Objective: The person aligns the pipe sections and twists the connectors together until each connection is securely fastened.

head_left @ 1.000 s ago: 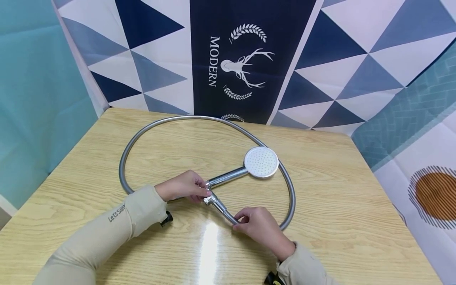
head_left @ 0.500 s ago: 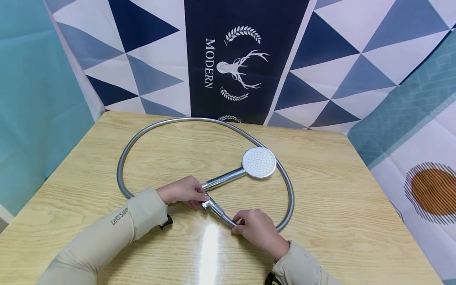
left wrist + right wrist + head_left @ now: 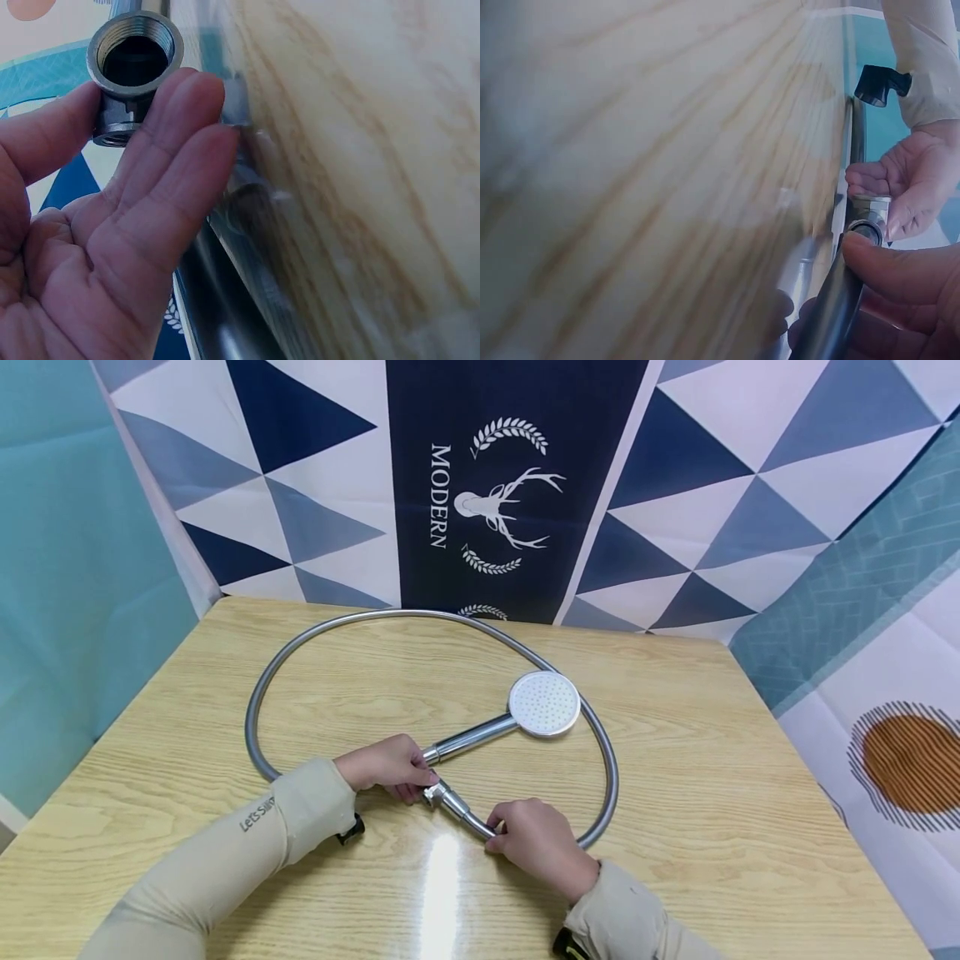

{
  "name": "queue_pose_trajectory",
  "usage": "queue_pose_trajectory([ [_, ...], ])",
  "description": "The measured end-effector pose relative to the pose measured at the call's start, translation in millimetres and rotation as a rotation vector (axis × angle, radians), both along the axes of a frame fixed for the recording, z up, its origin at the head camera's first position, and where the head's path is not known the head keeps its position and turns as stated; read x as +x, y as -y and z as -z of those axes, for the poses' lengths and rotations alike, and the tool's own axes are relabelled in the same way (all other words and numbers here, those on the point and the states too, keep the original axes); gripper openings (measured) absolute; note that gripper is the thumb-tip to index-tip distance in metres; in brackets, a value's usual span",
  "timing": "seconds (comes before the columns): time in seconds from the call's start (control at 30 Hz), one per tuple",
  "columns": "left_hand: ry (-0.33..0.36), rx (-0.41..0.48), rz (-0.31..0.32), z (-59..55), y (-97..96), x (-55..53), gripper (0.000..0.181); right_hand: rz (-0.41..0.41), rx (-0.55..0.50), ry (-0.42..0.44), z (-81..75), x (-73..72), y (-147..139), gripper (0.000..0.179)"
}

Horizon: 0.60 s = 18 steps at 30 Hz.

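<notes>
My left hand (image 3: 388,766) pinches a small chrome pipe fitting (image 3: 432,794) between thumb and fingers. In the left wrist view the fitting's round, internally threaded mouth (image 3: 96,61) faces the camera, with nothing screwed into it. A chrome hose connector (image 3: 453,805) lies in line with the fitting. Just beyond it, my right hand (image 3: 534,843) grips the grey flexible shower hose (image 3: 474,823), with the thumb along it in the right wrist view. A round shower head (image 3: 545,703) with a white nozzle face lies beyond the hands, its handle (image 3: 474,737) ending beside my left fingers.
The hose makes a wide loop over the wooden table (image 3: 690,760), and the shower head overlaps its right side. A patterned cloth (image 3: 322,493) hangs behind the table's far edge. A black wrist mount (image 3: 351,831) sits under the left sleeve.
The view has shifted slightly. Both hands keep their grips on the fitting and the hose, with the right hand drifting a little left. The shower head stays on the table.
</notes>
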<state>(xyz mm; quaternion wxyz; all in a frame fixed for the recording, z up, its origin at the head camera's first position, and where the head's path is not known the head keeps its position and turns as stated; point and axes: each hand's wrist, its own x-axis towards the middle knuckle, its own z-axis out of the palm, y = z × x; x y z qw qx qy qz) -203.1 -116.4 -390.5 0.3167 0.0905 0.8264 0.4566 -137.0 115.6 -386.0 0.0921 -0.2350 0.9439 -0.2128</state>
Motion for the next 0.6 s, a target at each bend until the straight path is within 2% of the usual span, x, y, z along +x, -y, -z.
queue_pose_trajectory([
  [0.2,0.001,-0.002,-0.001,2.2,-1.8,-1.6,0.021,0.002,0.021,-0.014,-1.4,-0.2,-0.2,0.012],
  [0.43,-0.001,-0.023,-0.003,2.7,-4.2,-2.1,0.021,-0.033,0.021,-0.030,0.2,-2.7,-1.3,0.013],
  [0.6,-0.011,-0.043,0.003,2.7,-4.5,-1.4,0.020,-0.043,0.018,-0.017,-0.2,-3.1,-0.7,0.012],
])
